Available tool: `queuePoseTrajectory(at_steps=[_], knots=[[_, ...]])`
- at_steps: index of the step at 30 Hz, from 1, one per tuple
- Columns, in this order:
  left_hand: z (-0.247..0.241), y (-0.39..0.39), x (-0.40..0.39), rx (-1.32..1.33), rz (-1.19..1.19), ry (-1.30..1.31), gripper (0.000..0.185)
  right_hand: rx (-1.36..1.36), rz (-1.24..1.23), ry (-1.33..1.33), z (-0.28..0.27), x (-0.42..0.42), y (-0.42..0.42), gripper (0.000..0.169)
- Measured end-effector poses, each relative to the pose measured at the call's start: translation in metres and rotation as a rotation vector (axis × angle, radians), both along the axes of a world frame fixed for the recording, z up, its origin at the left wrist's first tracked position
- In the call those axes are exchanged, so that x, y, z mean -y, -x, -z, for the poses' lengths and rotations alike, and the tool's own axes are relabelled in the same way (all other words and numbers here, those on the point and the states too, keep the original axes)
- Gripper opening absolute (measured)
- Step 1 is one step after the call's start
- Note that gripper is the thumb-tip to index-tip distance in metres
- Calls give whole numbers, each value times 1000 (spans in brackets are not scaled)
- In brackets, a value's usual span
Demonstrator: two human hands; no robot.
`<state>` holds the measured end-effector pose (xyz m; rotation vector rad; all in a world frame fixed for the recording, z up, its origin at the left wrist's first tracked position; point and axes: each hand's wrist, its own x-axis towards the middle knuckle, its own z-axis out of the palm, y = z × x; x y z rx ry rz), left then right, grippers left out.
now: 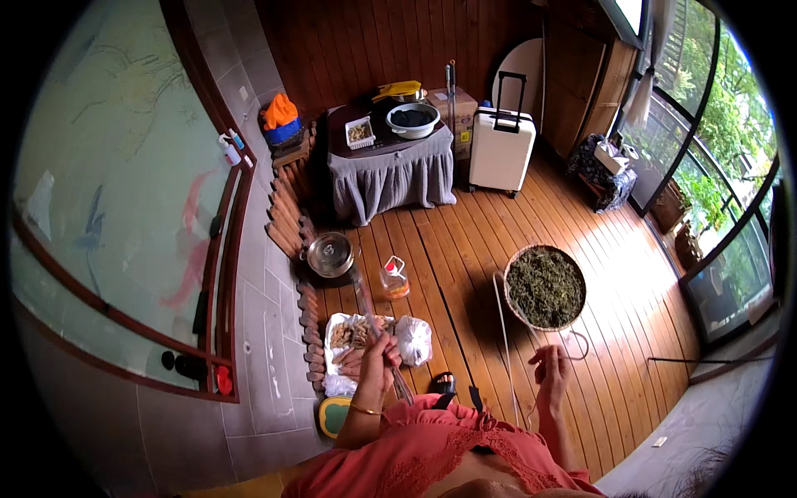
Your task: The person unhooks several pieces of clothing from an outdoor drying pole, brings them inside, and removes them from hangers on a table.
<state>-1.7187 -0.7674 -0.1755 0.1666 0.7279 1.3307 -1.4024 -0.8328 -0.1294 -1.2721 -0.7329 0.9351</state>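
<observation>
My left hand (381, 358) is closed around a thin, shiny pole (401, 387), whose blurred upper part slants towards the glass-lidded pot. At the right, my right hand (551, 368) has its fingers bent on a pale cord (576, 357), which curves in a loop beside them; its exact grip is hard to see. Just beyond that hand is a round woven basket (584, 297) filled with dark green dried leaves (545, 286). Another pale line (505, 348) runs from the basket's left side down towards my body. Whether the basket hangs or stands cannot be told.
On the wooden floor at left are a lidded pot (330, 254), a clear plastic jug (395, 283), a white tray (332, 324) of brown pieces and a white plastic bag (413, 341). A cloth-covered table (386, 168) and a white suitcase (502, 152) stand beyond.
</observation>
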Motion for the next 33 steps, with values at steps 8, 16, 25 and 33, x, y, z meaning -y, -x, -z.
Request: queuePoseTrajectory(at_steps=[8,16,25,33], knots=[[-10,-82,-168,-377,428,-31,31,-54,-2,-39,7,-197,-39,26],[0,-156,-368,-464,497,-130,34,-58,-6,-20,20,-419,-107,28],[-11,-206,-596,-765,252,-343,32,-19,-108,3,1,-639,-161,29],[-5,-250,-830,-169,569,-264,31,-108,177,-22,16,-777,-178,28]])
